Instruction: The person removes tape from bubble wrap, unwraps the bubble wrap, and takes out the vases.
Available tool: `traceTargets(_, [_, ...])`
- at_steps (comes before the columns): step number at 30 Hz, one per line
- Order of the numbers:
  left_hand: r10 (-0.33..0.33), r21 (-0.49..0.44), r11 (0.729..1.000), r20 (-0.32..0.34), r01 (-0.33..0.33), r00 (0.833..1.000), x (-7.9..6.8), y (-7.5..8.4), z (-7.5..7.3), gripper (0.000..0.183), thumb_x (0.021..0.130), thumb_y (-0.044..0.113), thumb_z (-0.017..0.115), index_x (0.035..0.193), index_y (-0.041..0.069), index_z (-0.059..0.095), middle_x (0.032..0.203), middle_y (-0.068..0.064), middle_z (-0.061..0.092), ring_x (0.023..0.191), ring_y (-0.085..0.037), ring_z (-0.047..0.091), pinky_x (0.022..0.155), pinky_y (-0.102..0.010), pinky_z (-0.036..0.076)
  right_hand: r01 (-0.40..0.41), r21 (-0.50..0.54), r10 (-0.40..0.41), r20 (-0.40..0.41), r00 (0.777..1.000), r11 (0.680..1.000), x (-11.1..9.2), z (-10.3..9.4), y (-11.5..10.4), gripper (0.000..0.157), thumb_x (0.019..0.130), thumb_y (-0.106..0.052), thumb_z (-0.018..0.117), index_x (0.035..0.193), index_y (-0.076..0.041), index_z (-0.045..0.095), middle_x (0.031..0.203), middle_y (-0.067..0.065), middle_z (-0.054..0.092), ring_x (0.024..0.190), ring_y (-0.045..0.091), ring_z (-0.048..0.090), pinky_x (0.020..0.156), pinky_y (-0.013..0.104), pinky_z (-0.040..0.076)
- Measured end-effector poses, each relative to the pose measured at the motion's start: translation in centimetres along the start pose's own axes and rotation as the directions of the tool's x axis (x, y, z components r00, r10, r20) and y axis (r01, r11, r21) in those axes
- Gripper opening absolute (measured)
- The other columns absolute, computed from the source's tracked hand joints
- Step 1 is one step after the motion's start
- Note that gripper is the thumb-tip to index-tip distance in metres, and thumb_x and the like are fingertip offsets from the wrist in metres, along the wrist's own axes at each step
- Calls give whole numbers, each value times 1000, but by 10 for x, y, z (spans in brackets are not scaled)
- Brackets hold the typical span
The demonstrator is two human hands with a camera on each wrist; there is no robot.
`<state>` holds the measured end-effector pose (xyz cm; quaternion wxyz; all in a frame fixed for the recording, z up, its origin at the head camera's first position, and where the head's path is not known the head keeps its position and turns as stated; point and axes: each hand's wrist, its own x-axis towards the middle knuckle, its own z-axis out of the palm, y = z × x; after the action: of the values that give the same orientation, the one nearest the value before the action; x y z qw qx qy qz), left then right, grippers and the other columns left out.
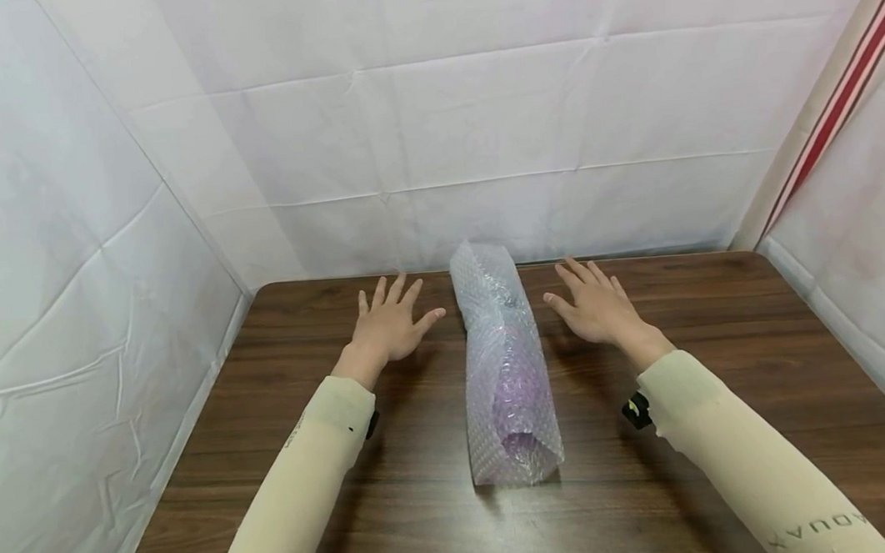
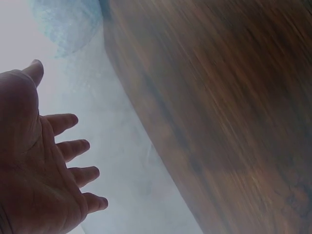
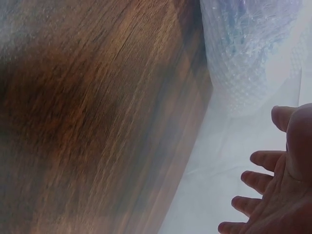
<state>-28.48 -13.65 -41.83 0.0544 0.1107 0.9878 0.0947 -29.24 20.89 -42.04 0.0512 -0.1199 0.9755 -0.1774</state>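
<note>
A long bundle of clear bubble wrap (image 1: 503, 365) lies on the wooden table, its far end at the back edge. Something purple shows through its nearer half; the wrapping hides what it is. To its left my left hand (image 1: 388, 325) hovers with fingers spread, apart from the bundle. My right hand (image 1: 594, 306) is held likewise on the other side, thumb toward the wrap, touching nothing. In the right wrist view, the bubble wrap (image 3: 248, 53) appears beyond the thumb of my right hand (image 3: 287, 180). Spread fingers of my left hand (image 2: 44, 161) show in the left wrist view.
The dark wood-grain table (image 1: 417, 512) reaches back to a white sheet wall (image 1: 405, 128). More white sheeting (image 1: 60, 288) stands along the left side, and a red-striped strip (image 1: 839, 105) runs down the right corner. Dark wrist cameras (image 1: 636, 410) sit under both sleeves.
</note>
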Motion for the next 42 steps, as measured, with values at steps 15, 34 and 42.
traceTargets(15, [50,-45,998,1,-50,999,-18,19,-4,83,101,75,27,167,26,18,176,-6,8,163,-37,-1,127,-66,-2,44,19,-44,-4,999,999,-16,3,-8,74,110,-54,36,166,-9,20,175,17,8,160,46,1,123,72,3])
traceTargets(34, [94,-55,994,-17,-95,995,-34,33,-5,81,102,74,28,167,27,22,176,-4,13,162,-36,7,127,-67,1,100,41,-100,-18,995,994,-30,6,-21,70,110,-48,43,165,-10,24,174,17,12,160,45,5,124,72,6])
traceTargets(42, [118,-64,991,-19,-119,993,-41,41,-6,79,103,72,31,166,26,25,175,-4,16,162,-35,9,126,-68,3,130,55,-129,-20,991,990,-35,6,-26,68,110,-44,45,165,-10,26,174,16,14,160,46,7,123,72,6])
